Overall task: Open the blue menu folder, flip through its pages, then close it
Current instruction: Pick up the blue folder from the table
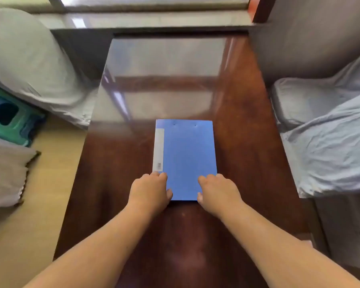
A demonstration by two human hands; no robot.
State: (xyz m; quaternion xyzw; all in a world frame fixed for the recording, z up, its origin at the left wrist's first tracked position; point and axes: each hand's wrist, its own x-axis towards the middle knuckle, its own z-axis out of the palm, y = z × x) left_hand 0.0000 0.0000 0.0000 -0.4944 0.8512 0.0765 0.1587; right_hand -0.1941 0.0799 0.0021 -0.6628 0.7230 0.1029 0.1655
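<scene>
The blue menu folder (188, 159) lies flat and closed on the glossy dark wooden bench (247, 146), near the middle of its width and toward the near half, with its long sides running from near to far. A pale label strip (158, 150) runs along the folder's left edge, and two small dimples show near its far edge. The left hand (150, 191) rests on the near left corner of the folder, fingers curled over the cover and thumb lying at the near edge; its grip is loosely curled, and whether it pinches the cover or only presses on it I cannot tell. The right hand (218, 190) sits on the near right corner in the same way, fingers bent down onto the cover, thumb at the near edge, its grip likewise unclear. Both bare forearms reach in from the near side. The far half of the bench mirrors a bright window. To the left stands a seat draped in grey cloth (25, 65), with a green plastic stool (10, 119) on the floor beside it; to the right lies more crumpled grey cloth (330, 142).
</scene>
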